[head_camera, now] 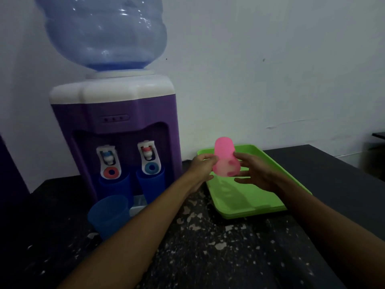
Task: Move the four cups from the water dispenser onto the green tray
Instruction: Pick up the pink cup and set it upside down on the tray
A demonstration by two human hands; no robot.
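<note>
Left hand (203, 166) is clamped on pink cup (225, 161) at its 9 o'clock; right hand (255, 171) is pressed on at 3 o'clock. Cup is held upside down above green tray (260, 197). Three blue cups (109, 213) are seen at 9 o'clock by water dispenser (116, 126), two under taps.

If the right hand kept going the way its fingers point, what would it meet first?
The fingers of the right hand point left, already against the pink cup. Just beyond it is the left hand on the cup's other side.
</note>
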